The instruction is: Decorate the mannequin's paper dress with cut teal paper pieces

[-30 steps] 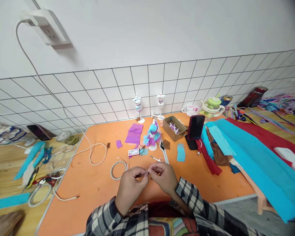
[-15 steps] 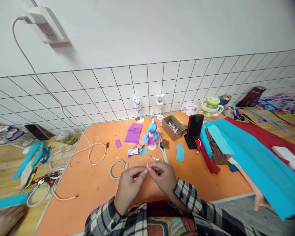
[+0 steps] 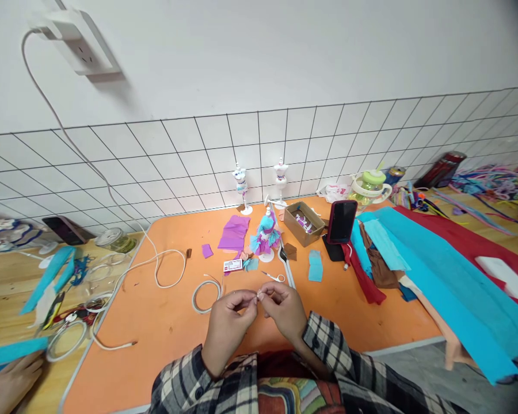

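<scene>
My left hand [image 3: 232,319] and my right hand [image 3: 284,310] meet fingertip to fingertip above the front of the orange table [image 3: 164,345]. Both are closed in a pinch on one tiny pale piece, mostly hidden by the fingers, too small to name. Just beyond them lie small white-handled scissors [image 3: 280,278] and a roll of white tape [image 3: 195,299]. Farther back, a miniature dress form [image 3: 267,233] wears a blue and purple crepe-paper dress. A small white box [image 3: 233,265] lies left of it, among paper scraps.
Two more miniature dress forms [image 3: 240,187] stand by the tiled wall. A cardboard box [image 3: 304,224] holds small purple and white pieces. A phone [image 3: 342,223] stands upright; crepe-paper sheets [image 3: 449,282] cover the right side. Another person's hand [image 3: 15,379] rests at lower left.
The pale piece between my fingertips stuck up visibly before and is now almost covered by them. My hands have barely shifted.
</scene>
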Action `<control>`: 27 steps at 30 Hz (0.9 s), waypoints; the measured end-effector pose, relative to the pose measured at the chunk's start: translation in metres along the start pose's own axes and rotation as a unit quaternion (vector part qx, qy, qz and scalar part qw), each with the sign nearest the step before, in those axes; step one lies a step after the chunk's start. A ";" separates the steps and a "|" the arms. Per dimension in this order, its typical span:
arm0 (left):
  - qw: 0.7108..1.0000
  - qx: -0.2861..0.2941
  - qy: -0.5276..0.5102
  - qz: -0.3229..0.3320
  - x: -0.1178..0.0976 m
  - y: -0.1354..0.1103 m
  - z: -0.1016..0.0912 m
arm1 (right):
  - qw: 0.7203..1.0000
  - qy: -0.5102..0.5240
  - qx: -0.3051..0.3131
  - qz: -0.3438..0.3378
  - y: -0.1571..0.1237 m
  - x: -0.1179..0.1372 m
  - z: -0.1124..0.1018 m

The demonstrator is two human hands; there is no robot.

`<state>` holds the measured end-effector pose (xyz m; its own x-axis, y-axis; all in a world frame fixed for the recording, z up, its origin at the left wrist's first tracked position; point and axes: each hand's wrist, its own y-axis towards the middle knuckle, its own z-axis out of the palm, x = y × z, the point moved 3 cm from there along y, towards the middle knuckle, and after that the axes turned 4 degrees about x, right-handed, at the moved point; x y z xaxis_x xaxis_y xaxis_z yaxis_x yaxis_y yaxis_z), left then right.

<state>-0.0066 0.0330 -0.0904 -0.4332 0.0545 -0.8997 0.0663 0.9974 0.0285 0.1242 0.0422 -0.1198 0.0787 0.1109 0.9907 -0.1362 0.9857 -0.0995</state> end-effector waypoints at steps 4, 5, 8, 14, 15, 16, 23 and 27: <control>1.000 -0.002 -0.028 -0.003 0.000 0.000 0.000 | 0.998 0.052 0.004 0.031 0.001 0.000 0.000; 0.999 -0.002 -0.033 -0.004 0.000 -0.001 0.000 | 0.998 0.057 0.005 0.035 0.001 0.000 -0.001; 0.999 -0.001 -0.039 0.003 -0.002 -0.002 -0.001 | 0.997 0.060 0.007 0.037 0.001 0.000 -0.002; 0.998 -0.003 -0.061 0.027 -0.007 -0.004 -0.004 | 0.998 0.042 -0.033 0.035 0.003 -0.001 -0.008; 0.997 0.002 -0.074 0.023 -0.008 -0.005 -0.004 | 0.998 0.039 -0.036 0.036 0.003 -0.001 -0.009; 0.996 0.007 -0.087 0.018 -0.008 -0.005 -0.005 | 0.998 0.037 -0.037 0.036 0.004 -0.001 -0.009; 0.994 0.024 -0.103 0.013 -0.005 -0.006 -0.009 | 0.997 0.019 -0.066 0.024 0.007 0.000 -0.018; 0.993 0.017 -0.118 0.020 -0.004 -0.006 -0.011 | 0.997 0.012 -0.068 0.028 0.007 0.000 -0.019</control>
<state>-0.0149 0.0276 -0.0819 -0.2073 0.0769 -0.9753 0.1112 0.9923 0.0546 0.1424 0.0520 -0.1225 0.0988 0.1675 0.9809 -0.0066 0.9858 -0.1677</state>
